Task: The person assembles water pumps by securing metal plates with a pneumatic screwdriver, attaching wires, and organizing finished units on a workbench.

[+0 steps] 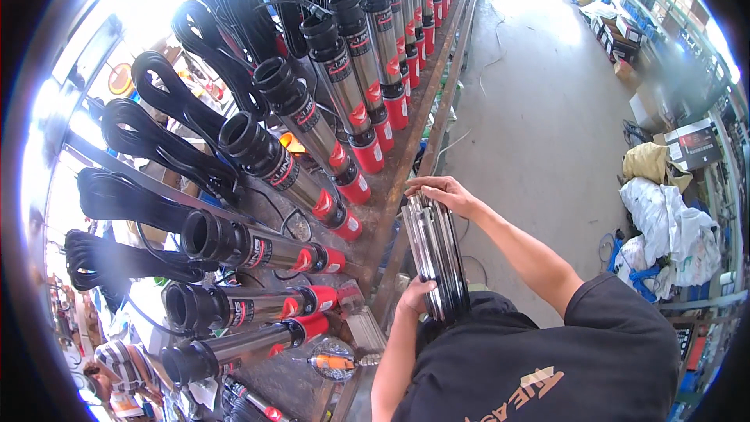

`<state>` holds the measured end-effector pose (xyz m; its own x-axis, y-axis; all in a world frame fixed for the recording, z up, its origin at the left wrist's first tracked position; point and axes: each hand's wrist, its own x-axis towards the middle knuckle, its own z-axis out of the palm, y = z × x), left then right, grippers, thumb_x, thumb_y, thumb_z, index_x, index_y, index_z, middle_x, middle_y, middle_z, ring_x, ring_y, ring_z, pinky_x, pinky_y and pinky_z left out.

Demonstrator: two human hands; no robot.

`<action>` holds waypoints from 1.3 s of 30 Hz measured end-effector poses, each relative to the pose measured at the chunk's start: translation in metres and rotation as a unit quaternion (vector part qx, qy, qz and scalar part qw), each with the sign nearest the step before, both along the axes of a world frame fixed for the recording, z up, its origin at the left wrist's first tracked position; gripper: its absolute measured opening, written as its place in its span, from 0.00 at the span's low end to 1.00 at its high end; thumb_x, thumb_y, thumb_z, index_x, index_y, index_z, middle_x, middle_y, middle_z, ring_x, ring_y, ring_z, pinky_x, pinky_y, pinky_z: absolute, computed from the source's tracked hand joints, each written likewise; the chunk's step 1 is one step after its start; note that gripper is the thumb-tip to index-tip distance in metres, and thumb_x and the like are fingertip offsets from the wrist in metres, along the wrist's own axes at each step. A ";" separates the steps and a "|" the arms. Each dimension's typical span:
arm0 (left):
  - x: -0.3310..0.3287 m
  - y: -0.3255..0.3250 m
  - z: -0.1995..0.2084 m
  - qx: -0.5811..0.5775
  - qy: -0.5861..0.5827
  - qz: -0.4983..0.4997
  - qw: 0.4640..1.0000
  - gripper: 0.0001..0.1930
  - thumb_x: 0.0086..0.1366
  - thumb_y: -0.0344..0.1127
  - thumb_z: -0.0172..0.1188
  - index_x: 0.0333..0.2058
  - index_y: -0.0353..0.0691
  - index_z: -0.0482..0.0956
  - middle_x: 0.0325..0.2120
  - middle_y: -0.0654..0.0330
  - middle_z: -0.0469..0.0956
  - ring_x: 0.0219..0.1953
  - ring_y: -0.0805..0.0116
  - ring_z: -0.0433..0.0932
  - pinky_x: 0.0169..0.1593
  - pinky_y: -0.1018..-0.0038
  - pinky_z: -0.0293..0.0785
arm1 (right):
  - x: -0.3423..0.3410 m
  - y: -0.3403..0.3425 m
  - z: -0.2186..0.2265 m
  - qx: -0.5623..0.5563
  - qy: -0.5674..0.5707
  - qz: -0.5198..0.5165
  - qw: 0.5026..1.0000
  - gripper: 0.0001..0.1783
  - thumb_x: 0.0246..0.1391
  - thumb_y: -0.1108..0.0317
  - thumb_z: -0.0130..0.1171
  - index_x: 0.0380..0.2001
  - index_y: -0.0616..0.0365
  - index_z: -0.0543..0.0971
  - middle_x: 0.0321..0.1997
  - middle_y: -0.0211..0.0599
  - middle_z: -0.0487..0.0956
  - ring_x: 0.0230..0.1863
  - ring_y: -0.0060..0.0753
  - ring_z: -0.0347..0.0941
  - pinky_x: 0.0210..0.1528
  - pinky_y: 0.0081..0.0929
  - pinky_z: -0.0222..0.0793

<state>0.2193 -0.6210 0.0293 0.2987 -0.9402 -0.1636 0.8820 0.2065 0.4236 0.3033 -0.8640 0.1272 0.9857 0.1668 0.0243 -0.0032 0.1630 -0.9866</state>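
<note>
A bundle of long, shiny metal strips [434,246] stands tilted in front of my body, its lower end close to my dark shirt. My left hand [419,295] is closed around the bundle's left side near the bottom, thumb across the strips. Over the upper end lies my right hand [447,192], fingers stretched out across the tips of the strips and touching them. The undersides of its fingers are hidden. Left of the bundle, a bench carries a long row of steel pumps [301,180] with black tops and red ends.
Coiled black cables [160,144] lie behind the pumps. More metal strips [364,330] rest near the bench's rusty edge [391,223], beside an orange-handled tool [332,361]. White plastic bags [672,227] and boxes [691,144] line the right side. Another person [125,367] is at lower left.
</note>
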 end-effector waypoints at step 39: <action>0.060 -0.135 0.082 0.477 -0.475 0.031 0.739 0.68 0.49 0.53 0.75 0.68 0.22 0.31 0.63 0.25 0.60 0.62 0.36 0.68 0.64 0.58 0.68 | -0.051 -0.041 -0.136 0.410 0.340 -0.044 0.845 0.30 0.58 0.48 0.62 0.55 0.59 0.75 0.41 0.42 0.83 0.40 0.37 0.81 0.47 0.35 0.79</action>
